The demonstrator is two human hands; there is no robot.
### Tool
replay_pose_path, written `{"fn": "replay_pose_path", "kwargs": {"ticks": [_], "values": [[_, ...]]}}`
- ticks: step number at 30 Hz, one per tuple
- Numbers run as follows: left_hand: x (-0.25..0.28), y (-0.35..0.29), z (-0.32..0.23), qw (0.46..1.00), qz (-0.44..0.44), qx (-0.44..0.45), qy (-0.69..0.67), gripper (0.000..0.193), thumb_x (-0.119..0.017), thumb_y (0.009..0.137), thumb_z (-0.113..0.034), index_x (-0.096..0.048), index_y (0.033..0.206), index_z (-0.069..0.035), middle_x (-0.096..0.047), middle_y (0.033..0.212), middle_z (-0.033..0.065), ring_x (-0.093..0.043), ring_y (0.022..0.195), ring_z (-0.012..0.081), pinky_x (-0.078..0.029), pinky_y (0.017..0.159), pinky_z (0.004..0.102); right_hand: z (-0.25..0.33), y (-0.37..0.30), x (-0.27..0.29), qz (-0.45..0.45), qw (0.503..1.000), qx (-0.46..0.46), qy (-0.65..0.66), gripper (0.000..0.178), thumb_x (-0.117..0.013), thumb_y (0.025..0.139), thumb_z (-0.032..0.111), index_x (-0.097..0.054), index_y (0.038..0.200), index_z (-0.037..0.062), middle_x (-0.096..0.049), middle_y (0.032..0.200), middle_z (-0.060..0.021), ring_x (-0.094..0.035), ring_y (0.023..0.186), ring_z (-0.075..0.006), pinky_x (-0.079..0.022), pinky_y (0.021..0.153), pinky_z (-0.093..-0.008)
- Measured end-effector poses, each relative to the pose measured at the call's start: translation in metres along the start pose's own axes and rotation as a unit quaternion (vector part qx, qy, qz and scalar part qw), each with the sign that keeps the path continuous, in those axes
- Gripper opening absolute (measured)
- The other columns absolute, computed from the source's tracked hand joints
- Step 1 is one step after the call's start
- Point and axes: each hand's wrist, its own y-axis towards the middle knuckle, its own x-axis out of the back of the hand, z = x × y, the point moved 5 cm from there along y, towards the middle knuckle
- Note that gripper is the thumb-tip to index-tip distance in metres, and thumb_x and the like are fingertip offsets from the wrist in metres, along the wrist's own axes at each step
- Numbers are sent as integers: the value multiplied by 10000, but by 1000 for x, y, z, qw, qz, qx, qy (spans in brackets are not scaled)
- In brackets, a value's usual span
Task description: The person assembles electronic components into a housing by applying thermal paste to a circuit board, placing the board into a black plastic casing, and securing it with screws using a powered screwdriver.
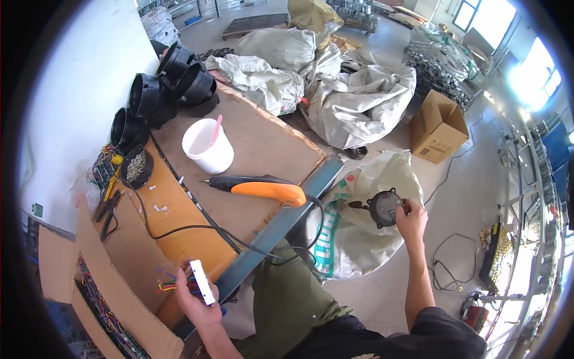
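Note:
My left hand (194,302) is closed around a slim white rectangular module (202,282) at the table's near edge. Coloured wires (170,286) stick out past its fingers on the left. Out to the right, my right hand (412,220) pinches the rim of a round dark grey part (383,208) with small lugs around its edge. That part is over the open white woven sack (365,246) beside the table; whether it touches the sack I cannot tell. An orange and black electric screwdriver (269,190) lies on the table, its bit pointing left.
A white bucket (218,157) with a pink stick stands on the brown table (257,139). Black round housings (149,96) line the wall. A cardboard box of wired boards (128,302) is at lower left. Full sacks (359,107) and a carton (439,128) lie beyond. A black cable (197,227) crosses the table.

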Motion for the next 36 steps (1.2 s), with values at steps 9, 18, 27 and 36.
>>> {"fn": "replay_pose_path", "kwargs": {"ticks": [9,18,27,36], "values": [[-41,-50,-42,991,44,-100,83,378,-564,989,-142,-540,1336,5,-650,964,34,-621,755,87,-485,608,228,269,-71,55,278,899,196,275,362,-534,808,-2,-559,1169,-21,-650,1029,-219,-638,765,-324,-512,731,-394],[-42,-80,-98,870,75,-315,372,361,-743,846,9,-613,1183,6,-684,909,38,-611,808,56,-498,727,224,402,-146,-48,314,790,450,272,142,-618,878,133,-590,946,11,-621,884,-216,-639,784,-447,-526,663,-519],[-29,-113,-38,873,209,-61,436,1104,-867,762,-181,-119,1552,10,-713,914,125,-660,866,241,-515,839,347,373,-124,44,554,559,534,309,559,-867,718,188,-641,1204,29,-632,1127,-153,-615,1006,-352,-514,855,-413],[-35,-95,-54,857,259,-47,442,1159,-841,680,-81,-85,1550,48,-657,1073,198,-627,996,391,-491,881,412,381,-139,50,624,508,550,225,503,-808,768,176,-645,1240,108,-617,1171,-101,-624,990,-328,-532,803,-398]]}}
